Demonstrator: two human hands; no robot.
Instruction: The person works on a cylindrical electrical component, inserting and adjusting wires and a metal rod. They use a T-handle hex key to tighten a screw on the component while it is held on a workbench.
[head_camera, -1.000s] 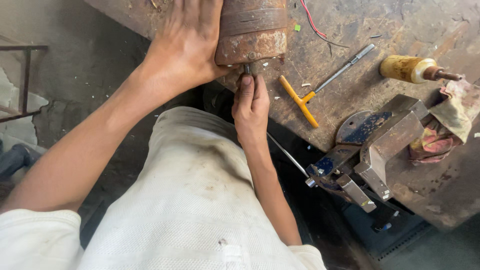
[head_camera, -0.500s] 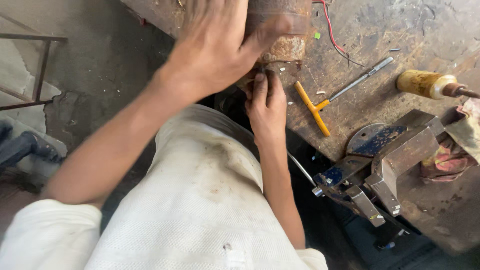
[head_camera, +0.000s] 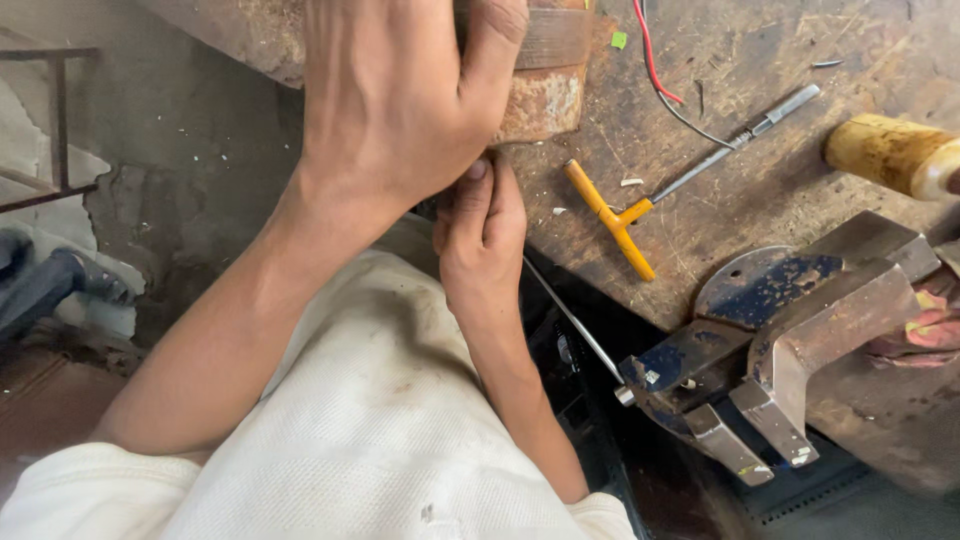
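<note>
— What do you have nearest the camera?

— My lap in pale cloth, then my right hand, fingers curled and pinched together just under the desk edge, below the rusty metal cylinder. Whether it grips something small there I cannot tell.

— And the left hand?

— My left hand is clamped over the cylinder, thumb wrapped across its top, pinning it at the desk's near edge.

— How would that cylinder handle?

— I'd judge it heavy, rigid and rough with rust, so not slippery. A full palm wrap around the barrel suits it best.

— Farther out?

— A yellow T-handled tool lies on the scarred wooden desk, well apart from a blue bench vise at the right, with a yellow wooden handle beyond. A red wire trails near the top. Left, a bare concrete floor.
</note>
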